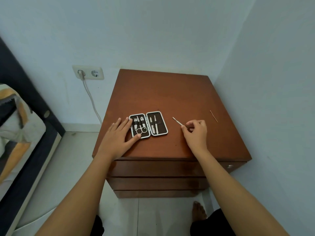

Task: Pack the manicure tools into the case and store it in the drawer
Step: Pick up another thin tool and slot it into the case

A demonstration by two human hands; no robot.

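A small manicure case (161,132) lies open flat on the brown wooden nightstand (170,92), with scissors, clippers and other metal tools strapped into both halves. My left hand (117,137) rests flat on the nightstand with its fingertips against the case's left half. To the right of the case, my right hand (196,132) pinches the end of a thin metal tool (177,121), whose pointed tip aims up and left. Another thin stick-like tool (214,116) lies loose near the right edge of the top.
The nightstand has shut drawers (156,169) below its front edge, one with a small knob (230,166) at the right. Walls close in behind and on the right. A bed (22,126) stands to the left. A wall socket (88,72) holds a plugged cable.
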